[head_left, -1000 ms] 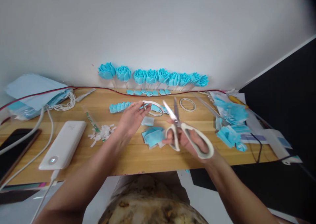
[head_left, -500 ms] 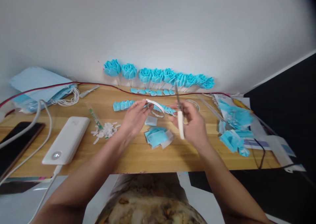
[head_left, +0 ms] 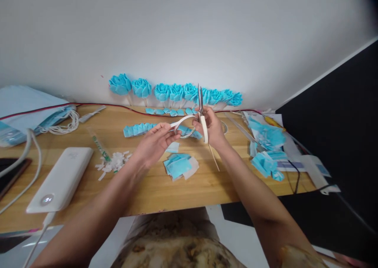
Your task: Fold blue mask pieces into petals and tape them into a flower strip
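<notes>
My left hand [head_left: 155, 144] pinches the edge of a roll of white tape [head_left: 180, 120], held on its side above the table. My right hand [head_left: 215, 129] grips scissors [head_left: 203, 128] with white handles, their blades pointing up and away from me. The thumb and fingertips of that hand are at the roll's right side; whether they hold the tape end is unclear. Below lies a small pile of blue and white fabric pieces [head_left: 178, 165]. Behind the roll runs a row of folded blue pieces [head_left: 138, 129], partly covered by my hands. A thin stick [head_left: 214, 157] shows under my right wrist.
Blue fabric flowers [head_left: 162, 91] on sticks lean along the wall. At left are a white power bank [head_left: 60, 179], white paper scraps [head_left: 113, 163] and a stack of blue sheets [head_left: 32, 106]. Blue offcuts [head_left: 267, 163] lie at right. A red-black wire [head_left: 124, 107] crosses the back.
My right hand has moved in to the roll, bringing the scissors with it; the blades now point straight up. My left hand still holds the tape. The view has shifted slightly.
</notes>
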Demonstrator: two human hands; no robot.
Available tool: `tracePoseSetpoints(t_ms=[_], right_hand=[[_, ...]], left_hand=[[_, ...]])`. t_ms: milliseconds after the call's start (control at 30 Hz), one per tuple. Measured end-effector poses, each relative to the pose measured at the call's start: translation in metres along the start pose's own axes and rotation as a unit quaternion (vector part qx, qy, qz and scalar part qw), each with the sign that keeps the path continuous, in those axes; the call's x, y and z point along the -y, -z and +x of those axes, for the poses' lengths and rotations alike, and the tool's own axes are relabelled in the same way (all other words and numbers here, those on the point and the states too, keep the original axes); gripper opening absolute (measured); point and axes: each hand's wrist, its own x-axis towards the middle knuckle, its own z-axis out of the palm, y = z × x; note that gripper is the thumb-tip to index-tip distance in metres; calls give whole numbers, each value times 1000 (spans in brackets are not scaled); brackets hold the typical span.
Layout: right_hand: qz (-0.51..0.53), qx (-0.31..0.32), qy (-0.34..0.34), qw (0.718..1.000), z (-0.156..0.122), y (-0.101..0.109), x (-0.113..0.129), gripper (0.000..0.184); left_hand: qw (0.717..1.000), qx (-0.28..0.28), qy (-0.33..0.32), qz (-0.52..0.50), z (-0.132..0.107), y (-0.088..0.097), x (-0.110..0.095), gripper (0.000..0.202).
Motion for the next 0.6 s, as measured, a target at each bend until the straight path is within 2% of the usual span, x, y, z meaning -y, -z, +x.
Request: tracePoseSetpoints(t_ms=[167,267,333,400,500,533,600], right_hand=[[33,-19,-13,999,-7,1,-11,48],[38,-33,22,998,-16,14,0,46],[80,-16,36,996,-22,20,10,41],[139,76,2,987,-29,20,20,39],[179,245,-96,948,-39,10,28,49],[177,278,-123,936,-41,6,29,52],[169,307,-162,923,-44,-2,29,55]], left_hand=[[999,-27,-26,1,3,2,-1,17],[996,-65,-62,-9,5,4,-1,15],[994,-76,-79,-17,6,6,-1,13],[993,-78,-91,-22,7,6,-2,12],[991,-80,-107,-23,9,6,-4,12],[991,-78,-111,-22,9,6,-4,12],[991,-66,-115,-16,9,5,-5,13]])
